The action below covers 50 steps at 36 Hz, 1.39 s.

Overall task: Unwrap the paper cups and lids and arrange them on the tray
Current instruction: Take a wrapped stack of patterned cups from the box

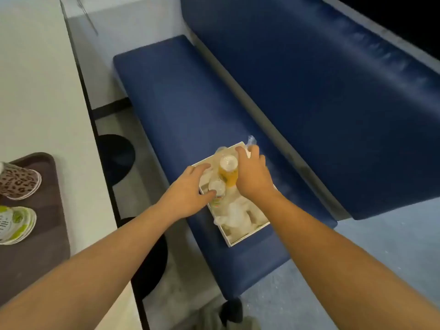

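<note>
Paper cups in clear wrap stand in a white box (pixel 242 237) at centre frame: an orange stack (pixel 229 174) and, just below it, a white-and-green stack (pixel 217 191). The left hand (pixel 188 190) lies with fingers loosely spread over the box's left rim, thumb touching the white-and-green stack. The right hand (pixel 252 173) rests beside the orange stack, its fingers bent at the box's upper corner, where a tuft of plastic (pixel 251 140) pokes out; whether they pinch it cannot be told. The box sits on a blue bench (pixel 166 91). At the left edge, a brown tray (pixel 45 244) on a pale table (pixel 35 79) holds a leopard-print cup (pixel 17 181) and a green-and-white cup (pixel 14 225).
</note>
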Tool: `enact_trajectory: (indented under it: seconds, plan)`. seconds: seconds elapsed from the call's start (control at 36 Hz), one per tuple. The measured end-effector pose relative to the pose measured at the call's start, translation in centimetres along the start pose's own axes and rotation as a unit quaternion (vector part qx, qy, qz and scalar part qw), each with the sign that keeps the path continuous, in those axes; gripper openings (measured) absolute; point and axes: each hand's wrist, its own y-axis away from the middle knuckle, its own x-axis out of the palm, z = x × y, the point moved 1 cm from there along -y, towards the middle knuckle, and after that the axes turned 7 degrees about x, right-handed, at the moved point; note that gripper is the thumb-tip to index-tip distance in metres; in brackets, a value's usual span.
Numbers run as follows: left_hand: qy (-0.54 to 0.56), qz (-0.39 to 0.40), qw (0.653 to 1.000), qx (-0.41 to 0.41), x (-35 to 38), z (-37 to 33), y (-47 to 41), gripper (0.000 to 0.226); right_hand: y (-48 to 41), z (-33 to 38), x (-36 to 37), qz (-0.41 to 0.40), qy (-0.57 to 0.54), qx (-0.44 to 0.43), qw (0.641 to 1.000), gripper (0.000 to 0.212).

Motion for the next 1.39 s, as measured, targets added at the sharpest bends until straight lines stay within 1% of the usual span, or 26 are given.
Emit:
enact_trajectory:
  seconds: [0.06,0.11,0.14,0.22,0.25,0.31,0.36,0.39,0.47,0.53,0.58,0.64,0.78,0.83,0.89,0.94,1.0,1.03,1.08,1.14,1.17,1.19,1.25,1.28,1.33,1.39]
  plan:
    - [-0.004,-0.001,1.000,-0.001,-0.2,-0.2,-0.7,0.076,-1.1,-0.3,0.0,-0.014,0.029,0.023,0.999,0.075]
    - [-0.008,0.007,1.000,0.001,-0.2,-0.4,-1.3,0.072,-2.2,-0.8,0.2,-0.007,0.050,0.021,0.999,0.078]
    - [-0.010,0.007,1.000,0.006,-0.1,-0.5,-1.6,0.071,-2.7,-1.0,0.1,0.002,0.061,0.017,0.998,0.083]
    - [-0.015,0.020,1.000,0.017,-0.1,-0.7,-2.4,0.068,-3.9,-1.9,0.7,0.067,0.098,0.005,0.993,0.096]
    - [-0.020,0.027,0.999,0.019,0.0,-0.7,-2.7,0.067,-4.2,-2.2,0.9,0.089,0.107,-0.003,0.990,0.094]
    - [-0.029,0.043,0.998,0.020,0.2,-0.9,-3.1,0.067,-4.5,-2.8,1.4,0.126,0.104,-0.014,0.986,0.079]
    - [-0.034,0.052,0.998,0.015,0.7,-0.9,-3.6,0.067,-4.7,-3.4,1.9,0.136,0.092,-0.016,0.986,0.061]
    - [-0.037,0.055,0.998,0.014,0.9,-0.9,-3.8,0.067,-4.8,-3.5,2.2,0.132,0.086,-0.010,0.987,0.058]
    - [-0.040,0.054,0.998,0.019,1.7,-0.6,-4.4,0.068,-5.0,-4.1,2.5,0.130,0.083,0.028,0.988,0.057]
    - [-0.042,0.057,0.997,0.018,2.2,-0.6,-4.8,0.068,-5.0,-4.7,2.6,0.133,0.085,0.043,0.987,0.065]
    - [-0.046,0.066,0.997,0.009,2.6,-0.6,-5.0,0.067,-4.7,-5.6,2.5,0.124,0.066,0.055,0.989,0.075]
    - [-0.050,0.072,0.996,0.005,2.7,-0.7,-5.1,0.068,-4.1,-6.1,2.2,0.101,0.035,0.068,0.992,0.078]
    - [-0.053,0.105,0.993,-0.013,2.9,-1.4,-4.8,0.075,-1.1,-6.3,0.1,0.004,-0.074,0.067,0.995,0.061]
    - [-0.054,0.118,0.991,-0.023,2.8,-1.7,-4.5,0.078,0.4,-6.4,-1.0,-0.047,-0.131,0.054,0.989,0.049]
    - [-0.057,0.103,0.993,-0.024,2.5,-2.2,-4.2,0.079,2.3,-6.4,-2.5,-0.098,-0.201,0.043,0.974,0.041]
    - [-0.019,0.070,0.997,-0.021,1.9,-2.7,-4.0,0.076,4.0,-6.5,-4.1,-0.139,-0.269,0.043,0.952,0.041]
    - [0.041,0.026,0.999,-0.019,1.0,-4.1,-3.8,0.069,5.7,-6.4,-6.0,-0.172,-0.324,0.045,0.929,0.047]
    - [0.074,0.003,0.997,-0.032,0.4,-5.0,-3.7,0.067,6.5,-6.4,-6.8,-0.184,-0.346,0.043,0.919,0.049]
    - [0.179,-0.045,0.980,-0.074,-1.0,-7.1,-3.2,0.073,8.3,-6.3,-8.6,-0.195,-0.389,0.033,0.900,0.051]
    - [0.332,-0.096,0.933,-0.097,-2.9,-9.2,-2.4,0.077,10.4,-6.1,-10.2,-0.172,-0.456,0.015,0.873,0.053]
    - [0.393,-0.117,0.907,-0.098,-3.7,-10.0,-2.0,0.073,11.2,-6.1,-10.6,-0.139,-0.503,0.009,0.853,0.052]
    - [0.436,-0.140,0.885,-0.082,-4.7,-10.8,-1.3,0.065,12.1,-6.1,-11.1,-0.100,-0.544,-0.003,0.833,0.052]
    - [0.463,-0.173,0.868,-0.036,-6.7,-12.2,0.7,0.045,13.4,-6.0,-12.0,-0.031,-0.582,-0.030,0.812,0.051]
    - [0.465,-0.186,0.865,-0.016,-7.6,-12.8,1.9,0.037,13.8,-5.9,-12.4,-0.007,-0.587,-0.045,0.808,0.051]
    - [0.443,-0.207,0.872,0.018,-9.0,-13.4,4.4,0.025,14.4,-5.3,-13.4,0.031,-0.566,-0.069,0.821,0.055]
    - [0.388,-0.219,0.894,0.046,-10.0,-13.4,6.9,0.016,14.9,-4.2,-14.4,0.032,-0.499,-0.087,0.862,0.068]
